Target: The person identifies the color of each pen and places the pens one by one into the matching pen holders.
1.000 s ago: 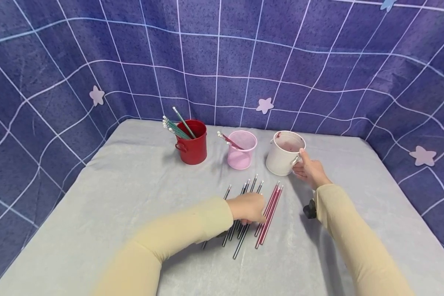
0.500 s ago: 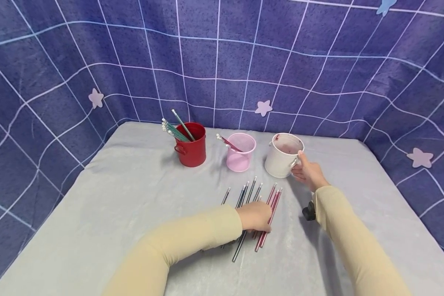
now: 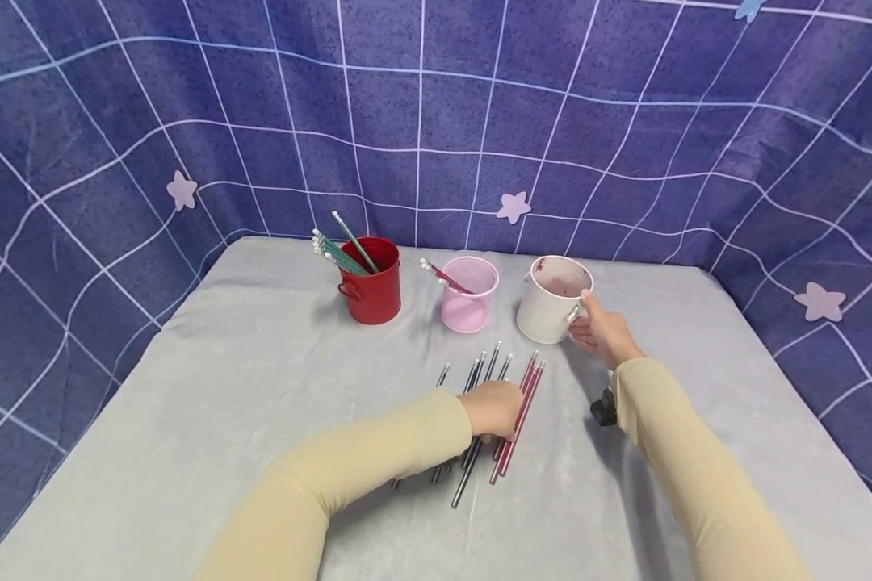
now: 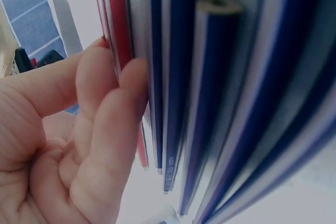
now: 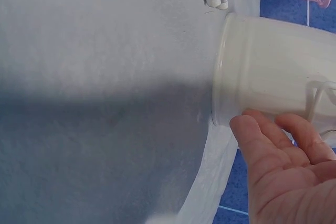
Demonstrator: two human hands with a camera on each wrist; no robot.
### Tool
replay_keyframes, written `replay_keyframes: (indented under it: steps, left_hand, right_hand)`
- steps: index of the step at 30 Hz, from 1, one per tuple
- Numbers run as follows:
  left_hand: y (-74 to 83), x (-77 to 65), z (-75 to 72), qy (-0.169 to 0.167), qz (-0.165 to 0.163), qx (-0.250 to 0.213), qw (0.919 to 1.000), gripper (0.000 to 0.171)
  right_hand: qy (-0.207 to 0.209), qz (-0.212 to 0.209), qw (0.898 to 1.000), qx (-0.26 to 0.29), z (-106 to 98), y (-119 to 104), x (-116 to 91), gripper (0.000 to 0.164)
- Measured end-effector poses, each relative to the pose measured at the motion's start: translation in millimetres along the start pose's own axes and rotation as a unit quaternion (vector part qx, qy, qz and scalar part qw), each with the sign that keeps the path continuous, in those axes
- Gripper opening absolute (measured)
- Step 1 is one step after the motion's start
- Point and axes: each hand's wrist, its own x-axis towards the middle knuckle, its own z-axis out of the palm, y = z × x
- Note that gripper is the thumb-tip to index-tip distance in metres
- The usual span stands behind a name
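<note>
In the head view my left hand (image 3: 494, 409) reaches down among loose pencils. Its curled fingers and thumb close around a red pencil (image 4: 118, 19) in the left wrist view. More red pencils (image 3: 526, 403) lie beside it, and dark blue pencils (image 4: 212, 66) run along its other side, partly covered by the hand. My right hand (image 3: 601, 332) holds a white bucket (image 3: 541, 315) at the side with the handle. Its thumb is up near the rim, and its fingers (image 5: 245, 127) rest against the lower wall in the right wrist view.
A red bucket (image 3: 379, 300) with several green pencils (image 3: 341, 254) stands at the back left. Between it and the white bucket is a pink mesh cup (image 3: 465, 313) containing a few red pencils (image 3: 450, 280). A blue curtain (image 3: 436, 121) hangs behind the grey-covered table (image 3: 247, 355).
My left hand first moved right from over the dark pencils to the red ones, then drew its fingers in around one. The right hand has stayed at the white bucket.
</note>
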Motion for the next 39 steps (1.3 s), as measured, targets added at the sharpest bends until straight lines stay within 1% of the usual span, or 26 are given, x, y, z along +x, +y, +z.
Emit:
replay_keyframes:
  steps: [3, 7, 9, 12, 19, 22, 27, 34, 39]
  left_hand:
    - [0.7, 1.2, -2.1, -0.012, -0.013, -0.001, 0.9998, 0.021]
    - [4.0, -0.3, -3.6, -0.013, -0.021, 0.004, 0.9997, 0.021]
    - [5.6, -0.8, -3.4, -0.01, -0.019, 0.016, 0.9996, 0.023]
    - [7.0, -1.4, -2.4, -0.008, -0.018, 0.017, 0.9997, 0.024]
    - [4.3, -1.9, 0.5, -0.008, -0.008, -0.028, 0.9995, 0.025]
    - [2.1, -1.9, 2.4, -0.007, -0.002, -0.037, 0.9993, 0.026]
    - [-0.5, -2.5, 4.2, -0.01, -0.002, -0.031, 0.9995, 0.024]
    - [-1.2, -3.0, 3.1, -0.016, -0.017, -0.03, 0.9993, 0.024]
    - [-0.7, -3.5, 0.4, -0.02, -0.018, -0.022, 0.9994, 0.023]
  right_hand:
    - [-0.006, 0.0, 1.0, 0.0, -0.5, -0.1, -0.7, 0.085]
    - [-0.004, 0.0, 1.0, -0.003, -1.3, 0.0, -1.3, 0.086]
    - [0.0, -0.002, 1.0, -0.004, -1.5, 0.2, -1.4, 0.086]
    - [0.003, -0.004, 1.0, -0.006, -1.0, 0.5, -1.5, 0.086]
    - [0.007, 0.0, 1.0, -0.002, 0.7, 0.8, -2.3, 0.087]
    - [0.002, -0.003, 1.0, 0.003, 1.7, 0.7, -2.5, 0.087]
    - [-0.006, -0.006, 1.0, 0.002, 1.9, -0.1, -2.1, 0.087]
    - [0.004, -0.007, 1.0, -0.005, 2.7, -0.2, -2.2, 0.087]
    - [0.008, -0.013, 1.0, -0.008, 2.8, 0.2, -1.9, 0.087]
